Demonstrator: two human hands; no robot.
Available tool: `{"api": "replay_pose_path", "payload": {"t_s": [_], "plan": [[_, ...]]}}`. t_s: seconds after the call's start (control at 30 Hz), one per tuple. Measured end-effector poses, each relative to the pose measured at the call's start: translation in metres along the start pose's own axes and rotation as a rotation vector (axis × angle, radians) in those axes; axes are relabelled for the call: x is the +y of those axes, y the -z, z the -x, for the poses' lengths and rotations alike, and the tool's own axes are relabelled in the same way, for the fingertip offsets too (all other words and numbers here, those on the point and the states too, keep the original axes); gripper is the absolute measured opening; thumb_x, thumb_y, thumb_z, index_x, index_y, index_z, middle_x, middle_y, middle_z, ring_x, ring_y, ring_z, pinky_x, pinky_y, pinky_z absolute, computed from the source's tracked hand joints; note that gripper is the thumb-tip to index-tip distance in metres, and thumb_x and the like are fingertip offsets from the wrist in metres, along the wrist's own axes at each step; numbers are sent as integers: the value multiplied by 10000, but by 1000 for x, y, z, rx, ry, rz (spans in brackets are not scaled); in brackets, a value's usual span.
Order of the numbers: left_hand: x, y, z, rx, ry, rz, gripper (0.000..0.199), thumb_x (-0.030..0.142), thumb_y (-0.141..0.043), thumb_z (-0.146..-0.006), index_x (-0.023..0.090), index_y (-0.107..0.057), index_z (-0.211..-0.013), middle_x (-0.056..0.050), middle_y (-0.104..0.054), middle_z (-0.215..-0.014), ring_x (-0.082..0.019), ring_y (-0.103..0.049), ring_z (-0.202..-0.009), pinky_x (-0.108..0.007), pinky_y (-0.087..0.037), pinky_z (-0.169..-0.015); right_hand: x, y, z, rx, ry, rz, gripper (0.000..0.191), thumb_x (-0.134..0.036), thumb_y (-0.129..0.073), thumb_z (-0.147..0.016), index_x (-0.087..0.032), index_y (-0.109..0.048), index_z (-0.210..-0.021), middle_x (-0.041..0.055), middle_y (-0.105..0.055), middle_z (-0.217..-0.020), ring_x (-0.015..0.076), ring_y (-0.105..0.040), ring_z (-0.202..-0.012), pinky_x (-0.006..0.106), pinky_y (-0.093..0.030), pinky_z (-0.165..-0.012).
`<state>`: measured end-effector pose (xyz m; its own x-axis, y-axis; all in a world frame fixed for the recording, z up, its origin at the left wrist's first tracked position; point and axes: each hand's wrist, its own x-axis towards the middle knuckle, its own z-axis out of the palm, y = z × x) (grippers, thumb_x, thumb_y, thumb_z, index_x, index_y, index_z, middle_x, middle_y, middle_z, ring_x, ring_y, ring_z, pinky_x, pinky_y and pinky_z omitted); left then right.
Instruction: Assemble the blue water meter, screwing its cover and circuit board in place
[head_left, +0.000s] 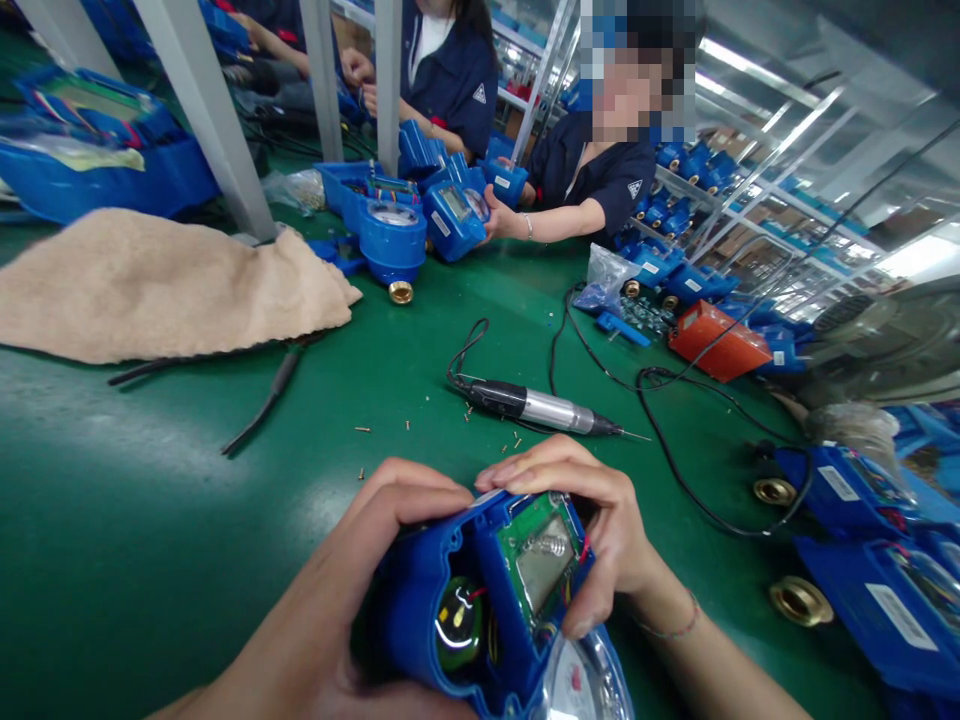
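Observation:
A blue water meter housing (420,590) is held low in front of me, its top uncovered. My left hand (360,580) wraps round its left side, thumb underneath and fingers along the far edge. My right hand (600,520) grips the far right part, fingers on the rim and thumb by a green circuit board with a display (544,560). Inside the housing's left chamber sits a dark green cylindrical part (459,625) with a red wire. A clear round dial cover (585,680) shows at the near right. Beyond my hands lies an electric screwdriver (540,408), among several small screws (516,442).
A beige cloth (165,285) covers something at left. Blue meters (391,240) stand at the back, where a co-worker's hand (504,215) holds one. An orange box (718,340) and a black cable (667,480) lie right, with more meters (885,600) at the right edge.

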<state>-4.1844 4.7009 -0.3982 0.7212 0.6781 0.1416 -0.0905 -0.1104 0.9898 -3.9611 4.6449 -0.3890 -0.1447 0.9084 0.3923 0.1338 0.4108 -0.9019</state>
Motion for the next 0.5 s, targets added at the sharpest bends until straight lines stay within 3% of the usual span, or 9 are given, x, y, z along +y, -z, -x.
{"api": "replay_pose_path", "payload": {"t_s": [0.17, 0.33, 0.5], "plan": [[1, 0, -1, 3, 10, -25, 686, 624, -808, -545, 295, -580, -1102, -58, -561, -1097, -280, -548, -1024, -388, -504, -847, -2, 1, -1, 7, 7, 17, 730, -464, -888, -474, -249, -687, -1142, 64, -694, -1050, 254, -678, -951, 393, -546, -870], [1, 2, -5, -13, -9, -20, 725, 601, -849, -480, 276, -578, -1068, -55, -567, -1074, -277, -557, -1000, -379, -497, -838, -8, -1, -3, 25, 12, 32, 726, -417, -902, -464, -241, -692, -1137, 56, -700, -1037, 247, -682, -938, 366, -548, -857], [-1, 3, -6, 0, 94, 12, 712, 658, -798, -522, 247, -580, -1061, -68, -551, -1106, -296, -530, -1052, -391, -467, -861, -8, -1, -2, 51, -41, 83, 686, -459, -883, -482, -255, -701, -1111, 55, -704, -1020, 241, -665, -921, 377, -532, -839]]}}
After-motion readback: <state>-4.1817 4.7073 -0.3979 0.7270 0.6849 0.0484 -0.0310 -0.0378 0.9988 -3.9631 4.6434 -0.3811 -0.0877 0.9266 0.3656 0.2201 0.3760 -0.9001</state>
